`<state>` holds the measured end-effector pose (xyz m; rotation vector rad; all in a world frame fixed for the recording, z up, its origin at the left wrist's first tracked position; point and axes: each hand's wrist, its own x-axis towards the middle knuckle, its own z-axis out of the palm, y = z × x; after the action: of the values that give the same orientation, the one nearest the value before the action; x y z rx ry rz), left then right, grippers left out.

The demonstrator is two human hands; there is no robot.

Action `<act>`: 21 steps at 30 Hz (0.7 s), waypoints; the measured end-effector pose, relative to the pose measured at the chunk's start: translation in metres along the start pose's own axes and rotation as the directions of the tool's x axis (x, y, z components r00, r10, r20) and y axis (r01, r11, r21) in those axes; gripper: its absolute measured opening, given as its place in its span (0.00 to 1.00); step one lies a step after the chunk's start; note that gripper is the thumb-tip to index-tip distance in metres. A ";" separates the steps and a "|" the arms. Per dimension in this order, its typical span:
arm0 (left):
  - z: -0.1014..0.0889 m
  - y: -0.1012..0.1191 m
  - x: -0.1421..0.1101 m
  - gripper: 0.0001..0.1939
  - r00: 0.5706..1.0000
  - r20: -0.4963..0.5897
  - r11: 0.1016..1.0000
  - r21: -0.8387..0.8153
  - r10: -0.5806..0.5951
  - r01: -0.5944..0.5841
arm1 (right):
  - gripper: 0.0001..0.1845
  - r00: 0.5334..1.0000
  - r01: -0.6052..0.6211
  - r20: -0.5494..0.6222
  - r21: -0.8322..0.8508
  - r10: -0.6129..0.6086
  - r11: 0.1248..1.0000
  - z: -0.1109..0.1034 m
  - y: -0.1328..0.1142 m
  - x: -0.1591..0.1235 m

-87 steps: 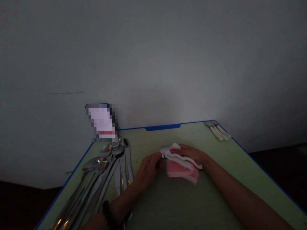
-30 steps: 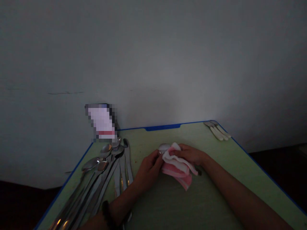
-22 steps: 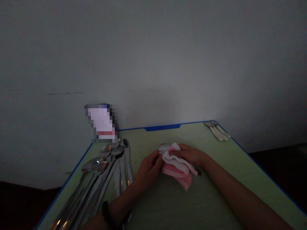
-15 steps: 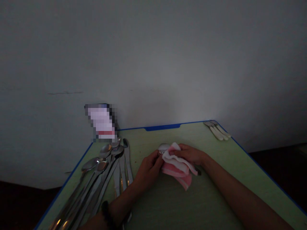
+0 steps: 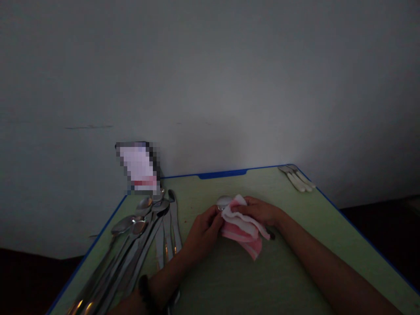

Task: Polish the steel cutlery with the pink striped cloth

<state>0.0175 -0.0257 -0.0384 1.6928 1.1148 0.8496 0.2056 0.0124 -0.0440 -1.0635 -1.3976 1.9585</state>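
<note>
My left hand (image 5: pixel 204 231) pinches a metal spoon (image 5: pixel 224 202) near its bowl, above the middle of the table. The bowl shows just beyond my fingertips. My right hand (image 5: pixel 262 211) is closed on a pink and white cloth (image 5: pixel 241 227), which covers most of the spoon's handle. A dark tip, apparently the handle's end, shows below my right wrist. The cloth's lower corner hangs towards me. To the left of my left hand lie several metal spoons (image 5: pixel 139 226) and table knives (image 5: pixel 168 236), their ends pointing towards me and partly hidden by my forearm.
Several forks with pale handles (image 5: pixel 297 181) lie at the far right corner of the green table (image 5: pixel 262 271), which has a blue edge. A phone with a blurred screen (image 5: pixel 139 164) leans on the grey wall (image 5: pixel 223 87) at the far left corner.
Since the oldest frame, the cloth has shifted slightly left and towards me, and more of the spoon's bowl shows. Over the last second both hands have stayed almost still.
</note>
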 end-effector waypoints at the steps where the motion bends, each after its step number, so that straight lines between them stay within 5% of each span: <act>1: 0.000 0.000 0.000 0.13 1.000 0.004 1.000 -0.006 0.000 0.000 | 0.18 1.000 0.001 0.000 -0.002 -0.001 1.000 0.000 0.000 0.000; 10: -0.001 -0.001 0.000 0.13 1.000 -0.006 1.000 -0.006 -0.001 0.001 | 0.18 1.000 0.019 0.008 -0.002 -0.019 1.000 -0.001 0.002 0.001; 21: 0.001 0.004 -0.001 0.08 0.998 -0.017 0.976 -0.207 -0.065 0.061 | 0.20 1.000 -0.003 0.013 -0.009 0.003 1.000 -0.001 0.001 0.000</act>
<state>0.0197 -0.0274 -0.0351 1.4720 1.0519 0.9147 0.2064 0.0125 -0.0446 -1.0594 -1.4132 1.9671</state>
